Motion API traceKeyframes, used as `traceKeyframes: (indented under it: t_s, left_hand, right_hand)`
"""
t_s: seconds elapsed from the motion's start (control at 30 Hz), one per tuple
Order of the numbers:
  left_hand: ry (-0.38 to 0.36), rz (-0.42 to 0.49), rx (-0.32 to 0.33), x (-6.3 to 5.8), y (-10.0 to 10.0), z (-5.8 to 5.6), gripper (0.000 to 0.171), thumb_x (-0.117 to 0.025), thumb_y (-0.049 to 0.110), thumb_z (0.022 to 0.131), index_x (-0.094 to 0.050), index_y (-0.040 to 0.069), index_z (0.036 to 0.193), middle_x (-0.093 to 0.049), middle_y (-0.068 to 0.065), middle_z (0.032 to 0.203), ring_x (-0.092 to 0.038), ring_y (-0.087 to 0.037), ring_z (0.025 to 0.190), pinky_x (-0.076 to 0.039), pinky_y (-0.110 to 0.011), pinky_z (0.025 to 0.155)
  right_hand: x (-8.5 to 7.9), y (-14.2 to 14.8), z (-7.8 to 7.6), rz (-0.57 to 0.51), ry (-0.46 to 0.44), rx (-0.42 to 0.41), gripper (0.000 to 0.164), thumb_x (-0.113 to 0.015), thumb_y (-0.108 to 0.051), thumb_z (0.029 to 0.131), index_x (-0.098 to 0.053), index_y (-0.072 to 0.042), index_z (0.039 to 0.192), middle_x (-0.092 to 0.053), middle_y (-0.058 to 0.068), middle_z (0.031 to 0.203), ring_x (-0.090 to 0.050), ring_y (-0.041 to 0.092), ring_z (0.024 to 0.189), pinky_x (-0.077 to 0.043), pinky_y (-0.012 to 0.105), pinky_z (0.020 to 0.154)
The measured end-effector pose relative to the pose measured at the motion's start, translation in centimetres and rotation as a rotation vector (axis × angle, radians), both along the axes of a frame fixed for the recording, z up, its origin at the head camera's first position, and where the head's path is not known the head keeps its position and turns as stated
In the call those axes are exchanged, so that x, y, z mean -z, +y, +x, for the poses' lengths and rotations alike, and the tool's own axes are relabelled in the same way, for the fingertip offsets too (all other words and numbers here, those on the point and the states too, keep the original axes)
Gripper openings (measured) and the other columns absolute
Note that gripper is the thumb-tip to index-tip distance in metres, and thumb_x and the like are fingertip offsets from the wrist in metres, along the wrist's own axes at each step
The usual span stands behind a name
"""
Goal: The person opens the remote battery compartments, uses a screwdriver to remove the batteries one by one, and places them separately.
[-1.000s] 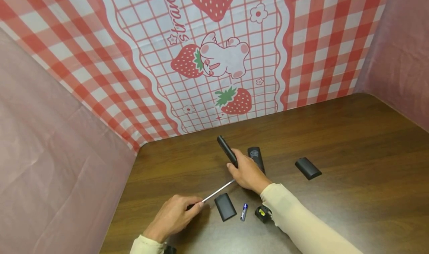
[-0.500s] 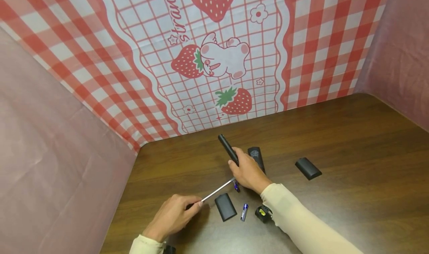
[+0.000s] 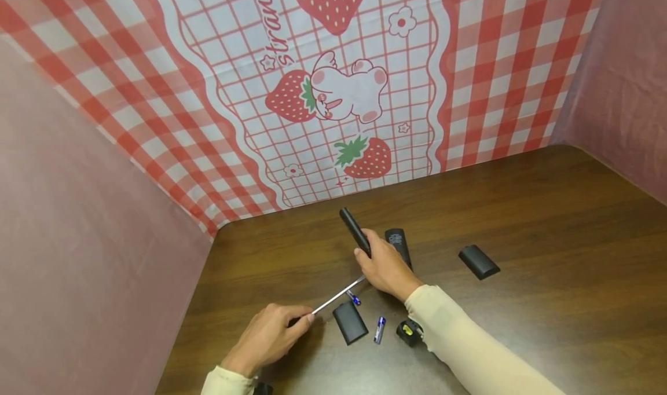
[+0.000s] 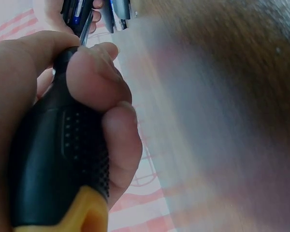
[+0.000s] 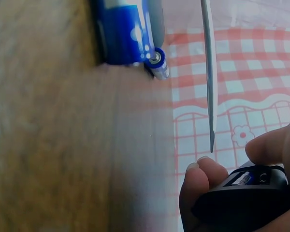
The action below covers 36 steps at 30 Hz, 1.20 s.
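My left hand (image 3: 273, 331) grips a screwdriver by its black and yellow handle (image 4: 58, 164). Its thin metal shaft (image 3: 339, 295) points up and right toward my right hand (image 3: 388, 267), which holds a black remote control (image 3: 355, 230). In the right wrist view the remote's battery bay (image 5: 251, 180) is uncovered, with a battery showing inside, and the flat screwdriver tip (image 5: 212, 142) is just off it. A blue battery (image 3: 353, 297) lies on the table beside the shaft. Another blue and silver battery (image 3: 380, 330) lies nearer me, right of a black battery cover (image 3: 350, 323).
A second black remote (image 3: 398, 244) lies behind my right hand, partly hidden by it. Farther right rests another black battery cover (image 3: 479, 262). The brown wooden table (image 3: 521, 325) meets a red-checked strawberry cloth (image 3: 469, 94) at the back, with pink cloth at both sides.
A blue battery, not visible in the oldest frame, appears below my right hand and then shifts left across the table toward the cover. Both hands stay nearly in place.
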<state>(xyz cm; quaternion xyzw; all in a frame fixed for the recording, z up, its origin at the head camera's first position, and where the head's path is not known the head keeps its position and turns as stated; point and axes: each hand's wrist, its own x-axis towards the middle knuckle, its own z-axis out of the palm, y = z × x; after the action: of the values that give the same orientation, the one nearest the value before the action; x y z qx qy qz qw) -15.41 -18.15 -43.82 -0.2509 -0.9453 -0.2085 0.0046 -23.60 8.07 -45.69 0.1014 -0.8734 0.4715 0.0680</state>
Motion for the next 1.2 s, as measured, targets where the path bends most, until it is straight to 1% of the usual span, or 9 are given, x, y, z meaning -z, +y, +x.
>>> traceKeyframes:
  t_s: [0.17,0.43,0.6,0.83,0.97,1.03,1.2]
  left_hand:
    - [0.007,-0.001,-0.004,0.12,-0.08,-0.04,0.017,-0.061,0.037,0.1,-0.077,0.031,0.094,-0.059,0.024,0.075,-0.051,0.0,0.061,-0.044,-0.026,0.056]
    - [0.005,-0.009,-0.003,0.24,-0.18,0.06,0.018,-0.06,0.038,0.1,-0.077,0.031,0.095,-0.063,0.025,0.083,-0.054,0.001,0.067,-0.048,-0.028,0.061]
    - [0.011,-0.01,-0.008,0.22,-0.26,0.13,0.018,-0.061,0.039,0.1,-0.076,0.032,0.094,-0.063,0.025,0.084,-0.054,0.0,0.067,-0.047,-0.028,0.061]
    - [0.024,-0.002,-0.028,0.33,-0.44,0.23,0.016,-0.062,0.039,0.099,-0.077,0.034,0.097,-0.062,0.024,0.083,-0.052,-0.001,0.066,-0.046,-0.028,0.06]
    - [0.047,0.002,-0.036,0.4,-0.54,0.24,0.014,-0.064,0.038,0.098,-0.077,0.035,0.099,-0.063,0.025,0.084,-0.053,0.0,0.065,-0.046,-0.028,0.059]
    - [0.057,0.001,-0.036,0.44,-0.56,0.26,0.014,-0.064,0.038,0.098,-0.078,0.035,0.099,-0.065,0.025,0.087,-0.055,0.001,0.069,-0.048,-0.03,0.061]
    - [0.071,0.0,-0.04,0.58,-0.61,0.34,0.016,-0.063,0.04,0.098,-0.078,0.036,0.102,-0.068,0.026,0.096,-0.063,0.002,0.084,-0.054,-0.035,0.071]
  right_hand:
    - [0.09,0.04,-0.01,-0.008,0.011,0.009,0.049,-0.059,-0.019,0.099,-0.047,-0.001,0.143,-0.065,0.016,0.108,-0.06,0.027,0.089,-0.049,0.048,0.083]
    - [0.02,0.08,0.16,-0.006,-0.009,0.009,0.049,-0.058,-0.023,0.1,-0.048,-0.003,0.143,-0.065,0.014,0.109,-0.06,0.026,0.09,-0.049,0.047,0.084]
    - [-0.04,0.05,0.25,-0.012,0.002,0.01,0.049,-0.058,-0.023,0.1,-0.048,-0.004,0.143,-0.064,0.014,0.11,-0.06,0.026,0.091,-0.049,0.047,0.084]
    - [-0.03,-0.01,0.2,-0.022,0.006,0.019,0.049,-0.058,-0.023,0.1,-0.048,-0.004,0.143,-0.064,0.012,0.102,-0.06,0.025,0.086,-0.049,0.046,0.081]
    - [0.01,-0.01,0.22,-0.034,0.018,0.026,0.046,-0.058,-0.025,0.1,-0.05,-0.005,0.141,-0.065,0.011,0.099,-0.059,0.024,0.084,-0.049,0.044,0.078]
    - [0.01,0.0,0.24,-0.046,0.02,0.026,0.045,-0.058,-0.026,0.1,-0.051,-0.005,0.14,-0.065,0.01,0.098,-0.059,0.024,0.082,-0.048,0.044,0.077]
    - [-0.14,0.1,0.36,-0.067,0.013,0.019,0.044,-0.057,-0.028,0.101,-0.053,-0.006,0.138,-0.064,0.008,0.094,-0.058,0.023,0.079,-0.048,0.042,0.075]
